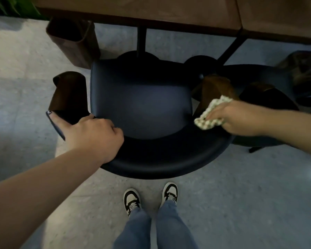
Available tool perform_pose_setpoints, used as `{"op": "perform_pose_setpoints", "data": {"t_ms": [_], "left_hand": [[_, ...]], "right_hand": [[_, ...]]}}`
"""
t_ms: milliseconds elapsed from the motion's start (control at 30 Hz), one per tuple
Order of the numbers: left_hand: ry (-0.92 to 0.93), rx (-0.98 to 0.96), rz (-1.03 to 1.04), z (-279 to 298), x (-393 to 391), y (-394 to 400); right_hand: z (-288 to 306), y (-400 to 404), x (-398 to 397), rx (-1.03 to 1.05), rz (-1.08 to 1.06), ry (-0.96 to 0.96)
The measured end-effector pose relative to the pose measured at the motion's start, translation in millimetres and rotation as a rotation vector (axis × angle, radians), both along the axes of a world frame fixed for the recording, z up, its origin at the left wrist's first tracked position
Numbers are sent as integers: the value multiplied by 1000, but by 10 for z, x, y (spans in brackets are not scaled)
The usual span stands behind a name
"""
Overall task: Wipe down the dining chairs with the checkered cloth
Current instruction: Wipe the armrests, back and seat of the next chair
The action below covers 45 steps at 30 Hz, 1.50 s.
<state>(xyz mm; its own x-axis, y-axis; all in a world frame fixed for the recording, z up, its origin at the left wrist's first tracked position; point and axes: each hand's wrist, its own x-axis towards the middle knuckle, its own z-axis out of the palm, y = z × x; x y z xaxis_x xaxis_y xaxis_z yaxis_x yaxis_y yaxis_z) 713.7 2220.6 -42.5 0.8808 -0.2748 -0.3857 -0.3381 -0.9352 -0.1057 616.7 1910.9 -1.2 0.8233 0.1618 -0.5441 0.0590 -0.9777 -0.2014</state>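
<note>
While left hand clutches chair backrest, right hand pinches checkered cloth.

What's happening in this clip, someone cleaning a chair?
Yes. A person stands behind a dark blue chair pulled out from a wooden table. The left hand grips the curved backrest near the left armrest. The right hand holds the checkered cloth against the right armrest, apparently wiping it. A second chair stands to the right.
</note>
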Motion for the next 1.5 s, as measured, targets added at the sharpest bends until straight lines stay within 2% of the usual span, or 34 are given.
{"op": "perform_pose_setpoints", "data": {"t_ms": [100,333,467,600,667,767,833,933,1067,1133,1233,1367,1500], "left_hand": [[-76,-60,21,-27,-18,28],[-60,-106,81,-18,-24,40],[-55,-101,98,2,-34,22],[-61,-105,117,2,-30,18],[-56,-95,121,0,-32,17],[-53,-109,122,-12,-24,28],[-45,-113,125,-16,-21,40],[-44,-102,134,-12,-14,31],[-53,-94,142,-1,-22,2],[-50,-89,146,7,-21,1],[-61,-94,142,9,-24,9],[-68,-117,140,-13,-13,30],[-94,-128,134,-35,-20,37]], "right_hand": [[-114,-284,228,-194,-75,117],[-282,225,175,-378,-29,74],[-112,995,83,-142,-94,134],[-154,1679,187,171,-346,108],[-265,1859,310,299,-454,129],[-455,1772,490,418,-460,160],[-581,1430,627,346,-326,103],[-829,660,820,91,-169,90],[-1155,91,815,-260,-27,416],[-1295,91,850,-285,29,514],[-1366,80,914,-334,-23,567],[-1347,79,917,-370,-28,543],[-1233,32,856,-395,0,426]]}}
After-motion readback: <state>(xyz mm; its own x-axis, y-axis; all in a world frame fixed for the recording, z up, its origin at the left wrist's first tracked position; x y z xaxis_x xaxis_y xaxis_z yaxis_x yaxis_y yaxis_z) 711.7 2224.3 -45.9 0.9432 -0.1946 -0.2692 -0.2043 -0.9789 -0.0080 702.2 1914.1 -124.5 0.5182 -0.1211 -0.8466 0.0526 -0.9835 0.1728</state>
